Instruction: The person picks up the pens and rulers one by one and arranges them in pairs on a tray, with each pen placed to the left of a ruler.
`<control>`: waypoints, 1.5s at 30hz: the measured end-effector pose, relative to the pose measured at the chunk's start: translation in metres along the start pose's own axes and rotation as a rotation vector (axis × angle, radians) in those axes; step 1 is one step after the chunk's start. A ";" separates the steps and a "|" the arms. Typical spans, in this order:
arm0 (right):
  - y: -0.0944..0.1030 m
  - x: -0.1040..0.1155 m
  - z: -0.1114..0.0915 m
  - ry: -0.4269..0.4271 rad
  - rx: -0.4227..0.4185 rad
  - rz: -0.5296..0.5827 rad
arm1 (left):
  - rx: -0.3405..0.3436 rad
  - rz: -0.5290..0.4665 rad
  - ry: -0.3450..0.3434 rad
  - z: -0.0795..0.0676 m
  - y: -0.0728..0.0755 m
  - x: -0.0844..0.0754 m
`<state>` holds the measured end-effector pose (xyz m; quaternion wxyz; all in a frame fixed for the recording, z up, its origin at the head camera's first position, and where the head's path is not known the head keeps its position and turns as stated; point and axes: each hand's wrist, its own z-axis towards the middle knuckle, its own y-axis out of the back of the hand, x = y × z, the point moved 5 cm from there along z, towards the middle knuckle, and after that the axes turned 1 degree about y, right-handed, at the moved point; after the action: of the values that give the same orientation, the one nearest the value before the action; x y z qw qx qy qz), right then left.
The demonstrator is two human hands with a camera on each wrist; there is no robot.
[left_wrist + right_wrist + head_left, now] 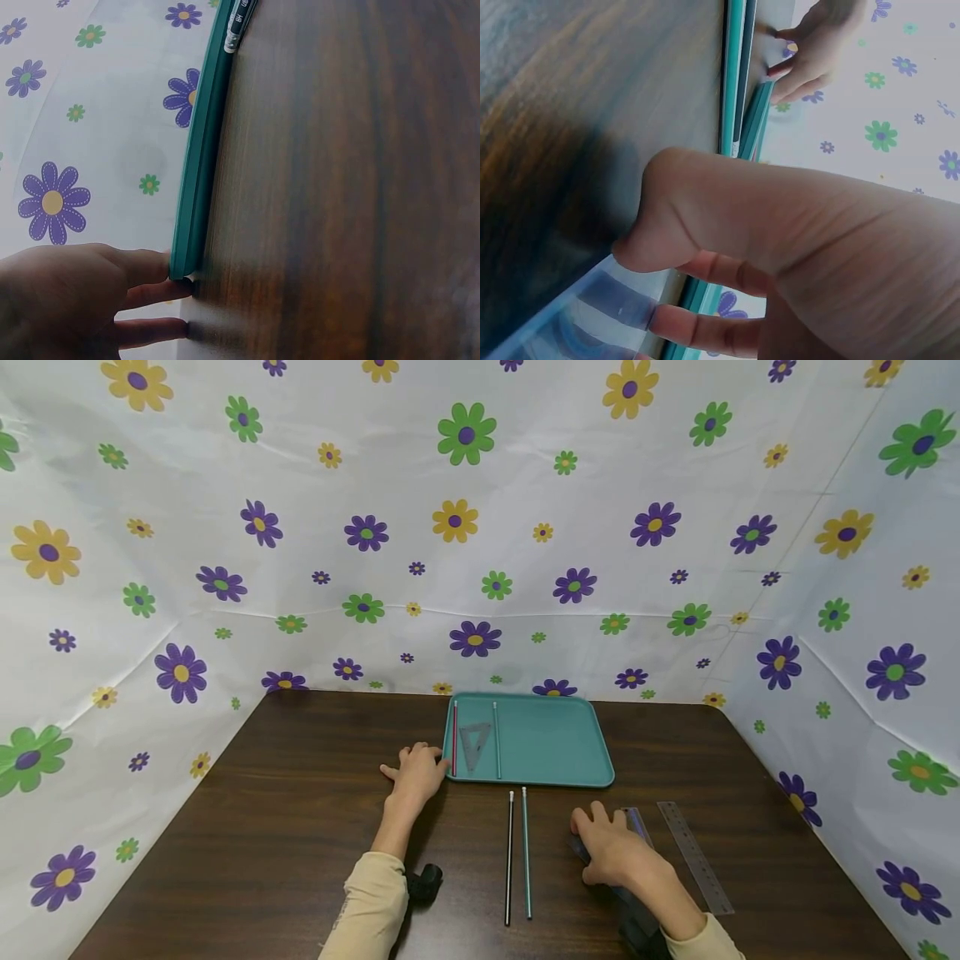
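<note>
In the head view my left hand point(417, 774) is at the near left corner of a teal tray point(555, 743), fingertips touching its rim and thumb spread away. A red pencil point(454, 739), a clear set square point(474, 746) and a teal pencil point(497, 741) lie in the tray. My right hand point(615, 847) arches over a flat, clear plastic piece with blue markings point(637, 823), near the table's right side. In the right wrist view its thumb meets one edge of this plastic piece point(592, 315) and the fingers the other side; the palm hides part of it.
A black pencil point(509, 860) and a second teal pencil point(527, 853) lie side by side in front of the tray. A clear ruler point(696, 858) lies right of my right hand. The brown table point(285, 827) meets a flower-print sheet point(315, 560) behind and at the sides.
</note>
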<state>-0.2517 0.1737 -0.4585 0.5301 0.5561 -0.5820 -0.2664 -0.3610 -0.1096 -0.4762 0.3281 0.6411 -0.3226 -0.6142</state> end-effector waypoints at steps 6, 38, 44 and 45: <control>0.000 0.000 0.000 0.015 -0.016 -0.003 | -0.001 0.001 0.001 0.000 -0.001 0.000; 0.007 0.003 -0.005 -0.005 0.014 0.026 | 0.001 0.002 -0.004 -0.002 -0.001 -0.001; 0.001 0.004 -0.005 -0.005 0.009 0.031 | -0.003 0.011 -0.008 -0.001 0.000 -0.001; 0.000 0.004 -0.004 0.000 0.008 0.030 | -0.005 0.014 -0.008 -0.001 0.000 -0.001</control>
<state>-0.2467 0.1711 -0.4563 0.5317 0.5495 -0.5914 -0.2562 -0.3600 -0.1087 -0.4755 0.3326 0.6355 -0.3272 -0.6152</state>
